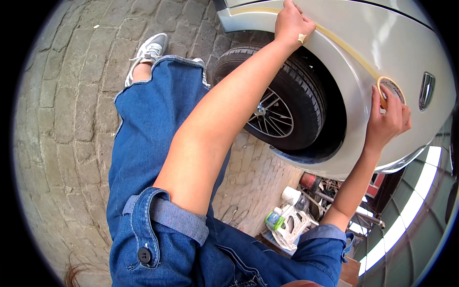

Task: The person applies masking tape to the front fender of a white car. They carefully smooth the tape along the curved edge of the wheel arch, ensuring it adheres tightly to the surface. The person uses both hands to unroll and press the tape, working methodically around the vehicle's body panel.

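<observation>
A strip of yellowish masking tape runs along the pale silver car fender above the wheel arch, with its far stretch along the upper edge of the arch. My left hand is closed with curled fingers on the strip over the arch; its fingertips are partly hidden. A small light scrap is stuck to the back of that hand. My right hand grips the roll of masking tape at the strip's right end, thumb and fingers around the ring. The strip looks stretched between both hands.
Under the arch sits a black tire with a spoked silver wheel. A chrome side trim lies right of the roll. Stone paving covers the ground. Lower right, a white plastic part, a green-labelled container and other clutter stand together.
</observation>
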### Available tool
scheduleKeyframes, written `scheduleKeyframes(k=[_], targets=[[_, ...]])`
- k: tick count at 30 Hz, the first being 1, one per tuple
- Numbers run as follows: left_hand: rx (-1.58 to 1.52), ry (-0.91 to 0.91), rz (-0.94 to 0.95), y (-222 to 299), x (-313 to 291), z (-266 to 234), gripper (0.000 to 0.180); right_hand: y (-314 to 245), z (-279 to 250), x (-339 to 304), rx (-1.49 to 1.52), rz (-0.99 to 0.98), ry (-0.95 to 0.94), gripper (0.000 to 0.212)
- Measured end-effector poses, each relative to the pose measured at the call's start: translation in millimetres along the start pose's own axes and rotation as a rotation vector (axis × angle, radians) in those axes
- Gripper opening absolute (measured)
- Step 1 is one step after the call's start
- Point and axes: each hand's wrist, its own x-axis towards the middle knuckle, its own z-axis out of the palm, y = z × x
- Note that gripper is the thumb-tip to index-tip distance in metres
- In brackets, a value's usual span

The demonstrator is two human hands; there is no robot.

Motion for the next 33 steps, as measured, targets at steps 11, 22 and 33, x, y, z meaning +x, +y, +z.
scheduleKeyframes(k=[11,22,33], targets=[[-0.030,-0.037,-0.012,0.1,2.6,-2.9,0.033,0.0,1.1,-0.2,-0.002,0.012,-0.002,0.017],[-0.030,-0.043,-0.025,0.1,2.2,-3.3,0.034,-0.1,0.6,0.7,-0.007,0.007,-0.005,0.017],[0.104,0.128,0.142,-40.3,17.8,22.2,0.034,-7.1,0.9,11.4,0.000,-0.002,0.010,0.017]])
